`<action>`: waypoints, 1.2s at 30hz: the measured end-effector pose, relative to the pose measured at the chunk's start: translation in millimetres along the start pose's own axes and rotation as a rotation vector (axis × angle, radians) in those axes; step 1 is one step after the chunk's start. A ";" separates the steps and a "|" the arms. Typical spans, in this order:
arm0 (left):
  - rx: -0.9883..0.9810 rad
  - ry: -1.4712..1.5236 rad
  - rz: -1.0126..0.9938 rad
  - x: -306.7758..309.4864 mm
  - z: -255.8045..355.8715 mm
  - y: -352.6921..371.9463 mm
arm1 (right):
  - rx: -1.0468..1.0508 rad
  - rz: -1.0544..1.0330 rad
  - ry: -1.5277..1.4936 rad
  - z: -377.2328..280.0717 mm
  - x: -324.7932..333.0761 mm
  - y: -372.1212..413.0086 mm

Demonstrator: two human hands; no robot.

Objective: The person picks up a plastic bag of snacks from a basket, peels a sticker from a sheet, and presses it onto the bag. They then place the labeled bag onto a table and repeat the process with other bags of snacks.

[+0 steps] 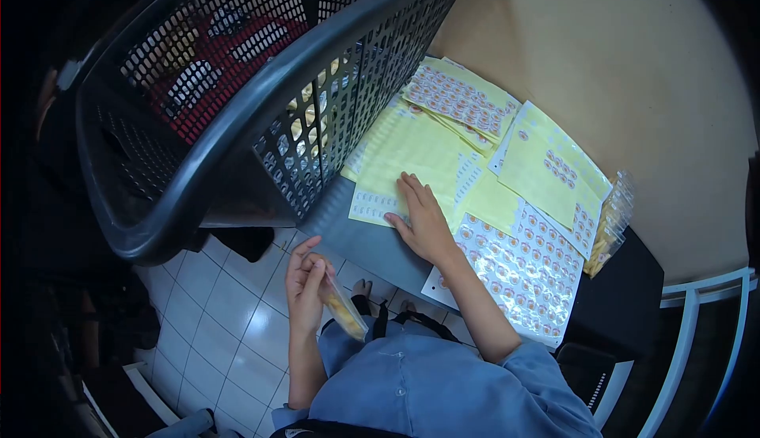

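My left hand (305,286), low over the tiled floor, pinches the top of a small clear plastic packet (346,315) with pale yellow pieces inside. The packet hangs tilted in front of the blue shirt. Flat on a yellow backing sheet (374,206) with rows of small pale labels rests my right hand (423,222), its fingers stretched out. Around it lie more yellow sheets (416,141), partly peeled. A shiny sheet of round orange-and-white stickers (522,272) is beneath my right forearm, and a pinkish sticker sheet (463,97) lies farther back.
A large black mesh basket (214,141) looms at the left, with packets seen through its holes. Several filled clear packets (608,236) lie at the table's right end. A beige wall (617,58) stands behind the grey table (368,240). White metal rails (687,335) are at lower right.
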State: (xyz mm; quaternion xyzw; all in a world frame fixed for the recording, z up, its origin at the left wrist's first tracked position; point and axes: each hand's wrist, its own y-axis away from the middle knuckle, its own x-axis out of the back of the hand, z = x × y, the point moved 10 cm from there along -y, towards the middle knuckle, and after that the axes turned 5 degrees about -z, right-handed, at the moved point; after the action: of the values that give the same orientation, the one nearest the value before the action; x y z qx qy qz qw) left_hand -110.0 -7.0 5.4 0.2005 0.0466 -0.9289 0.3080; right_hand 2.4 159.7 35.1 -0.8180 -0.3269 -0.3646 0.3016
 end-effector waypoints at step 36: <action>0.018 0.141 -0.204 -74.6 13.5 -34.2 | 0.008 0.129 -1.310 -9.0 63.9 27.8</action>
State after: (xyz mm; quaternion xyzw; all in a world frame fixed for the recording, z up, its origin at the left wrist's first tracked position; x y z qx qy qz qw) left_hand -80.4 59.0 46.5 0.2622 0.0802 -0.9393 0.2062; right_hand 53.1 156.4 83.7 -0.8875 -0.3945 0.2291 0.0646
